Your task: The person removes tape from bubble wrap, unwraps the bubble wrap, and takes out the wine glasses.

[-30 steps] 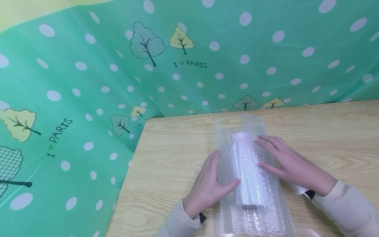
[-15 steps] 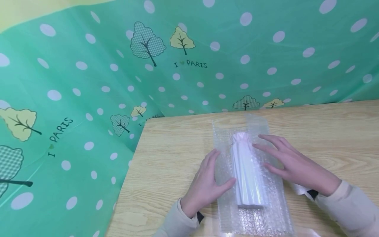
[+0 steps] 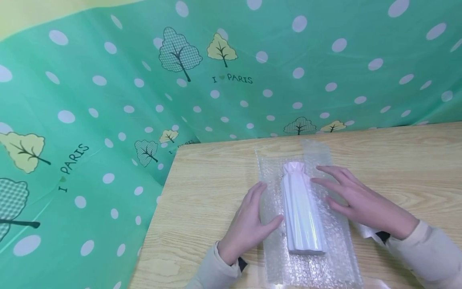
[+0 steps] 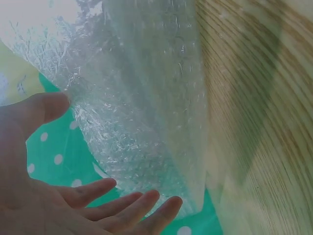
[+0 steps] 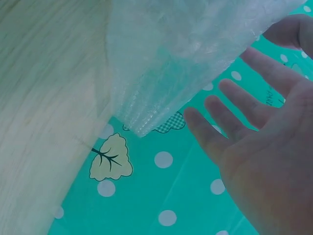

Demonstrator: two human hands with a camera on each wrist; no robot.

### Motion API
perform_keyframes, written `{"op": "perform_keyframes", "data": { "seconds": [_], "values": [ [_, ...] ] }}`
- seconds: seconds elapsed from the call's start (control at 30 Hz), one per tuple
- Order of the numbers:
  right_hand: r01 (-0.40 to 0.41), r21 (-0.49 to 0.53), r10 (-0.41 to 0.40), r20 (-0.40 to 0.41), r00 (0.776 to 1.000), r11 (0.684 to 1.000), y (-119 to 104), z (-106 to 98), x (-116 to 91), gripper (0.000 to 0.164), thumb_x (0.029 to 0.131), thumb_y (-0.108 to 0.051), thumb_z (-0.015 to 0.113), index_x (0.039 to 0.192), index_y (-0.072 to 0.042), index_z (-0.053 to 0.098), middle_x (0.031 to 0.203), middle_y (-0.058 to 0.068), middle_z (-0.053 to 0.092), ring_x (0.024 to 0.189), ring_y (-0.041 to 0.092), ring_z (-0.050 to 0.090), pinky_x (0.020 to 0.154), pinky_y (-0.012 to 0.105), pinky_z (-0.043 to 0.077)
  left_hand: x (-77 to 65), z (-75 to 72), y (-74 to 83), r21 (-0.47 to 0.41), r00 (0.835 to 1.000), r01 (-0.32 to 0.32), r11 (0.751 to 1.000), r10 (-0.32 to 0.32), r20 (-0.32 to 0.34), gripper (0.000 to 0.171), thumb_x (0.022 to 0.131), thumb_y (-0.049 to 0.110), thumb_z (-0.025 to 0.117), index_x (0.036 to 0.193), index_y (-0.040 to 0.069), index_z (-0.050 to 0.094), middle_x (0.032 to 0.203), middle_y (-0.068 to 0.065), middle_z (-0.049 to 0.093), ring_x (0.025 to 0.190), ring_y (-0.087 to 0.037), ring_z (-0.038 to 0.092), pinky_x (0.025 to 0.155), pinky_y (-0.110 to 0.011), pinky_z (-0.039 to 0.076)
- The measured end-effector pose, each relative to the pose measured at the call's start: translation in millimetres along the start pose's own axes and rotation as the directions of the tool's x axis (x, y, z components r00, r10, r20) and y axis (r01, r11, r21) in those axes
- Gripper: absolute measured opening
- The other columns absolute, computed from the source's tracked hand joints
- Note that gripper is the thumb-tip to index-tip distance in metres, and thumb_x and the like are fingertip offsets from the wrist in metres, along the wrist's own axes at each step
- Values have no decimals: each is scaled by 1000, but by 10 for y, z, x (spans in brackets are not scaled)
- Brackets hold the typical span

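Observation:
A white fluted vase (image 3: 303,216) with a gathered neck lies on its side on a sheet of bubble wrap (image 3: 335,249), its neck toward the far side. My left hand (image 3: 247,224) is at the sheet's left edge, fingers spread and thumb reaching toward the vase. On the other side, my right hand (image 3: 357,200) hovers over the right part of the sheet, fingers extended. In the left wrist view, the bubble wrap (image 4: 132,107) rises beside loosely spread fingers. The right wrist view shows straight fingers close to the sheet's edge (image 5: 195,88). The vase is hidden in both wrist views.
A light wooden table (image 3: 202,192) carries everything. Behind it and to the left hangs a green dotted cloth (image 3: 231,104) printed with trees. The table's left edge (image 3: 159,196) runs beside that cloth.
The bubble wrap flaps that overlapped the vase have spread outward to both sides, leaving the vase uncovered. My left hand has shifted slightly left, my right hand slightly right.

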State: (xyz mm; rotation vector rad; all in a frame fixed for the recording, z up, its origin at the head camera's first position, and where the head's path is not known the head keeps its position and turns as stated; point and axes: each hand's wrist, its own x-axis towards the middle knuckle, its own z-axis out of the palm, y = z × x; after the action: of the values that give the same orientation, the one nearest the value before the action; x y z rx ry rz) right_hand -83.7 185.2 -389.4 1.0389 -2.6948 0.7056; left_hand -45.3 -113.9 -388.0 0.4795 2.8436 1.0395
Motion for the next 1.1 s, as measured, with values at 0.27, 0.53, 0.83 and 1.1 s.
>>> {"op": "perform_keyframes", "data": {
  "seconds": [0.27, 0.53, 0.83, 1.1],
  "values": [
    [-16, 10, 16, 14, 1000, 1000, 30, 5, -71, 60, 86, -6, 70, 143, -15, 51, 152, 13, 37, 134, 35, 38, 91, 56, 53, 9, -3, -11, -17, 1000, 9, 1000, -9, -1, 85, 90, 48, 66, 156, 11, 27, 161, -4, 29, 147, -23, 31, 119, -46, 32],
    [-34, 2, 34, 26, 999, 999, 54, -38, -129, 61, 86, -4, 68, 144, -15, 49, 152, 11, 39, 132, 32, 41, 88, 52, 53, -2, -11, -26, -16, 1000, 12, 1000, -12, -3, 83, 92, 46, 65, 156, 10, 25, 161, -7, 29, 147, -23, 30, 120, -44, 30],
    [-84, 8, 83, 48, 995, 996, 83, -59, -156, 75, 87, -4, 66, 154, -13, 35, 154, 11, 36, 133, 30, 40, 91, 45, 51, -47, -52, -90, -36, 999, 45, 998, -45, 2, 81, 95, 48, 61, 157, 14, 23, 162, -8, 28, 147, -24, 30, 120, -45, 29],
    [-77, 12, 77, 42, 996, 997, 122, -50, -160, 73, 85, -1, 66, 152, -13, 38, 154, 16, 34, 131, 34, 40, 84, 51, 54, -58, -42, -150, -60, 998, 68, 996, -67, 16, 80, 95, 47, 61, 157, 12, 24, 161, -8, 28, 146, -25, 32, 120, -46, 30]
  ]
}}
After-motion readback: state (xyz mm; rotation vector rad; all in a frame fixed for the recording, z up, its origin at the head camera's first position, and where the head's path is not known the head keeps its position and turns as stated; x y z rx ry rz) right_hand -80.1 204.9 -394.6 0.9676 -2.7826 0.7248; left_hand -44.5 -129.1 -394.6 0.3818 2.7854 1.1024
